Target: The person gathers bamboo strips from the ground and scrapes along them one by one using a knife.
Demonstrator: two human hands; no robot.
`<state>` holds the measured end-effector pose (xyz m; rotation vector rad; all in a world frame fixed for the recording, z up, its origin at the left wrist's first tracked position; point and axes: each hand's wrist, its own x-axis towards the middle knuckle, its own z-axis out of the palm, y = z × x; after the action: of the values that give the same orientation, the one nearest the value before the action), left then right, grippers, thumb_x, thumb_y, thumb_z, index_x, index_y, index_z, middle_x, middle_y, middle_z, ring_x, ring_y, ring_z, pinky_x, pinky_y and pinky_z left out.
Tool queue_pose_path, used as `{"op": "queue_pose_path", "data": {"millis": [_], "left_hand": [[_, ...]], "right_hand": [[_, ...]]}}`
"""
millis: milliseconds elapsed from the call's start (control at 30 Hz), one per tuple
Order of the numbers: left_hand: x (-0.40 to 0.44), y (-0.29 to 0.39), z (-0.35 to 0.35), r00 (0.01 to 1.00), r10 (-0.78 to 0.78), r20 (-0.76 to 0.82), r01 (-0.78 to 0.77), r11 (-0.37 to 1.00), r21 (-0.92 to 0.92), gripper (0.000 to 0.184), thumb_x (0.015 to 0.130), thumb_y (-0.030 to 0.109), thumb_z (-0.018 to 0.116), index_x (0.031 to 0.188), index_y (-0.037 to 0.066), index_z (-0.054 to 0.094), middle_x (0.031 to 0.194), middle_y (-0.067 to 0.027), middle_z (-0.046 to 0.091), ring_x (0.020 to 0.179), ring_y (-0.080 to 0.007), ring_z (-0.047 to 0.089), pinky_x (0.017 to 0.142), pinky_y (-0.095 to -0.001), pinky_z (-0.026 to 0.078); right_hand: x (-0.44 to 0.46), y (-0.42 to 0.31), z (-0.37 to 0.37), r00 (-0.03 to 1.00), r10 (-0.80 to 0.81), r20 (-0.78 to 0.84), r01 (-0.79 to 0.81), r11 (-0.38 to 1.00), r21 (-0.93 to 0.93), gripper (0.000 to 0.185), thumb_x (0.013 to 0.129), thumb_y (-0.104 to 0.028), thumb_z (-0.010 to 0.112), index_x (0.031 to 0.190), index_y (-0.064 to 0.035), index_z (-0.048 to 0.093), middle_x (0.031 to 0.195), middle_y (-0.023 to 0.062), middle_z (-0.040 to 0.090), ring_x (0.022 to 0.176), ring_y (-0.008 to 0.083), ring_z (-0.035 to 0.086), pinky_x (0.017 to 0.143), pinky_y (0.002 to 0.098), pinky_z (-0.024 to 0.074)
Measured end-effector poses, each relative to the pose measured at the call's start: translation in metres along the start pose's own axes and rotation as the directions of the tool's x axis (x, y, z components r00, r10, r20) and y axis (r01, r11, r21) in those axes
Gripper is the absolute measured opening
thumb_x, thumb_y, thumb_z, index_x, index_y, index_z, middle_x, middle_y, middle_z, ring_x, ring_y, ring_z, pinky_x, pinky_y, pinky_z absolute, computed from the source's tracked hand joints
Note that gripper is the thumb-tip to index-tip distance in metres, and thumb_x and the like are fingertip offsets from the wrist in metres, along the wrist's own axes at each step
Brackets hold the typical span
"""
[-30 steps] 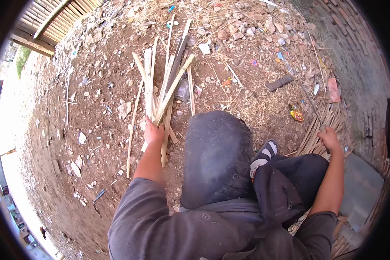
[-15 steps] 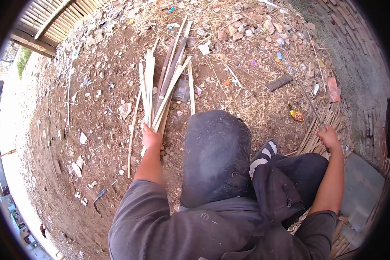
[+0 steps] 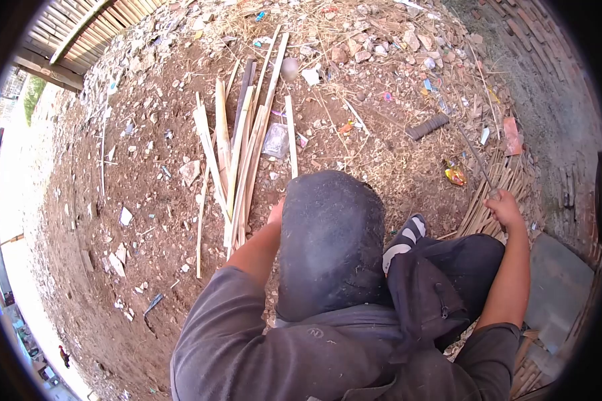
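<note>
Strip handling, left hand half hidden, rod in right hand

Landmark: the dark-trousered left knee [image 3: 331, 240]. Entries run left to right.

Far beyond the knee, upper left: slatted fence [image 3: 80, 37]. Left of the knee, a loose fan of split bamboo strips [image 3: 221, 134] lies on the dirt, pale pieces crossing near their close ends, a dark strip [image 3: 243, 100] among them.

Left hand [image 3: 276, 212]: against the knee's left edge, right of the fan and near it. The knee covers the fingers; I cannot tell whether they are spread, closed or holding anything.

Just beyond the knee: clear plastic packet [image 3: 275, 142], contents not readable to me, with a single strip [image 3: 291, 137] beside it. Right of and beyond the knee: ridged dark cylinder [image 3: 428, 127], then a crumpled foil wrapper [image 3: 455, 175]; whether either holds anything, I cannot tell.

Well right of the knee: right hand [image 3: 506, 209], fingers curled closed on the near end of a thin rod [image 3: 476, 158], beside a heap of narrow strips [image 3: 512, 177].

Judgement: step in hand is sorting or picking over strips on my left side. A clean pick calls for fingertips under one strip, since crossed neighbours could drag along, and for the rod kept clear of the leg.
</note>
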<state>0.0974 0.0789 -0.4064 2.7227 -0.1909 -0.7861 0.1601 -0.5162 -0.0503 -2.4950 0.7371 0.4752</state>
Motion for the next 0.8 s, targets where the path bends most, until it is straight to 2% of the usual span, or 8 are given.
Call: {"op": "queue_pose_path", "data": {"millis": [133,367,467,533,633,667,733,800], "left_hand": [[0.023,-0.006,0.036,0.996,-0.075,-0.039,0.077,0.994,0.072,0.052,0.093,0.025,0.054,0.142,0.012,0.045,0.134,-0.0126,0.047,0.127,-0.0287,0.052,0.091,-0.0418,0.057],[-0.025,0.01,-0.03,0.945,-0.3,-0.133,0.268,0.94,-0.21,0.034,0.092,0.021,0.055,0.125,0.015,0.06,0.12,-0.0118,0.051,0.11,-0.0315,0.06,0.086,-0.044,0.057],[-0.045,-0.007,-0.033,0.853,-0.313,-0.419,0.153,0.916,-0.372,0.028,0.09,0.015,0.058,0.117,0.015,0.065,0.119,-0.0112,0.052,0.108,-0.0318,0.059,0.085,-0.0452,0.055],[-0.056,-0.007,-0.047,0.777,-0.407,-0.479,0.212,0.887,-0.41,0.038,0.086,0.003,0.057,0.122,0.014,0.063,0.121,-0.011,0.051,0.107,-0.0335,0.06,0.086,-0.0468,0.053],[-0.07,-0.023,-0.074,0.714,-0.423,-0.557,0.262,0.9,-0.348,0.046,0.084,-0.002,0.056,0.127,0.015,0.061,0.123,-0.0126,0.051,0.111,-0.0351,0.059,0.088,-0.0467,0.053],[-0.074,-0.03,-0.084,0.728,-0.458,-0.51,0.304,0.883,-0.358,0.043,0.085,0.006,0.065,0.127,0.016,0.061,0.125,-0.0139,0.052,0.119,-0.0349,0.055,0.094,-0.0446,0.051],[-0.077,-0.043,-0.099,0.706,-0.452,-0.545,0.345,0.892,-0.294,0.045,0.086,0.011,0.066,0.13,0.015,0.058,0.126,-0.0143,0.051,0.12,-0.0363,0.054,0.095,-0.0471,0.05],[-0.083,-0.047,-0.106,0.694,-0.519,-0.499,0.483,0.85,-0.211,0.053,0.09,0.026,0.065,0.141,0.016,0.051,0.14,-0.0166,0.045,0.132,-0.0382,0.045,0.105,-0.0508,0.043]], "right_hand": [[-0.002,0.001,-0.003,1.0,0.023,-0.014,-0.024,0.999,-0.037,0.023,0.083,-0.014,0.074,0.091,-0.0028,0.055,0.063,0.0017,0.054,0.048,0.0114,0.051,0.043,0.0294,0.0391],[-0.003,-0.003,-0.001,1.0,0.012,0.025,-0.013,0.999,0.044,0.023,0.084,-0.013,0.073,0.095,-0.0008,0.057,0.063,0.0007,0.052,0.048,0.011,0.048,0.044,0.0287,0.0392],[0.0,0.002,-0.001,0.999,0.0,0.034,-0.002,0.998,0.064,0.025,0.083,-0.013,0.074,0.097,-0.0002,0.058,0.064,0.0008,0.052,0.05,0.0111,0.049,0.044,0.0287,0.0392],[-0.003,0.001,-0.003,0.999,-0.005,0.035,0.002,0.997,0.074,0.028,0.081,-0.014,0.075,0.099,0.001,0.06,0.064,0.0015,0.055,0.051,0.0113,0.051,0.045,0.0294,0.0397],[-0.006,-0.002,-0.003,0.999,0.009,0.035,-0.011,0.998,0.067,0.027,0.082,-0.014,0.074,0.1,0.0003,0.06,0.065,0.0014,0.055,0.051,0.0113,0.051,0.045,0.0297,0.039],[-0.005,0.0,-0.004,0.999,0.003,0.042,-0.007,0.996,0.088,0.028,0.082,-0.015,0.074,0.101,0.0004,0.06,0.066,0.0017,0.055,0.051,0.0113,0.051,0.045,0.0297,0.0391],[-0.004,0.001,-0.005,0.998,-0.013,0.056,0.005,0.991,0.134,0.03,0.082,-0.015,0.075,0.103,0.0006,0.06,0.067,0.0022,0.056,0.052,0.0112,0.051,0.046,0.0296,0.0391],[-0.006,-0.006,-0.003,0.999,-0.024,0.045,0.018,0.993,0.114,0.038,0.081,-0.016,0.075,0.11,0.0033,0.059,0.069,0.0029,0.057,0.053,0.0116,0.052,0.046,0.0297,0.0396]]}}
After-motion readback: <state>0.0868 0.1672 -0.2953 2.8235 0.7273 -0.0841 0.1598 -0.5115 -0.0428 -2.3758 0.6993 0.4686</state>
